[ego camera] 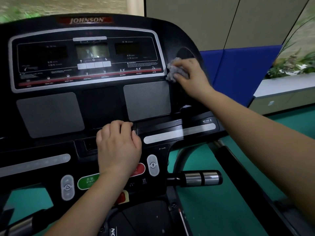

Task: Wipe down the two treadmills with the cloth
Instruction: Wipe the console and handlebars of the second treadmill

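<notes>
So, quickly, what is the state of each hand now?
Left hand: fingers curled on the treadmill console ledge; grip cannot be told.
Right hand: closed on the grey cloth.
</notes>
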The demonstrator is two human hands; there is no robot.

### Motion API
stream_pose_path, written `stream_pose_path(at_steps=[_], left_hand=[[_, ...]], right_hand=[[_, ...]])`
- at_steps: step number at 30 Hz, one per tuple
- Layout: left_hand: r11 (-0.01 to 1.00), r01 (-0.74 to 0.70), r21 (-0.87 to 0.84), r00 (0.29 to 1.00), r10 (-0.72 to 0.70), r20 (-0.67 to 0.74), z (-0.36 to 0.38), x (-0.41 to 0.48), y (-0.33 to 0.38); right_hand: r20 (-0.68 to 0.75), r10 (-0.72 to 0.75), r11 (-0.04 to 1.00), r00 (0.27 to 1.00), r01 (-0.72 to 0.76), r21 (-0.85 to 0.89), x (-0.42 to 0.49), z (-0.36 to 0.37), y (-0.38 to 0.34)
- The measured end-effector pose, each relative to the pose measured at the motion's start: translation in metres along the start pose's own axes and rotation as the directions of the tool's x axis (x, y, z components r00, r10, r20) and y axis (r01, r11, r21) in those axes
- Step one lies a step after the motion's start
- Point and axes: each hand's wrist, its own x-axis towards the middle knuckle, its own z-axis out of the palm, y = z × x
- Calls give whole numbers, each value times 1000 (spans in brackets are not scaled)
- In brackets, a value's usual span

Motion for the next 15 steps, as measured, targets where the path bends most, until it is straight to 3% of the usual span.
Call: stream_pose_path(at_steps=[4,9,11,13,15], left_hand=[[1000,-4,10,1000,4,0,1,0,0],[1000,3,7,1000,-3,4,0,0,0],[1000,4,3,1000,-4,9,-1,0,0],[1000,7,1,1000,-7,12,-1,0,0],[1000,8,1,1000,-8,14,-1,-1,0]], right_hand=[[158,-6,1000,987,2,23,-37,-1,17],[418,15,990,909,45,-134,-43,-25,21],[307,22,991,951,20,-131,-38,-37,18],[78,10,988,997,3,-155,-31,-41,19],[40,-47,957,998,56,-285,-29,-35,23]])
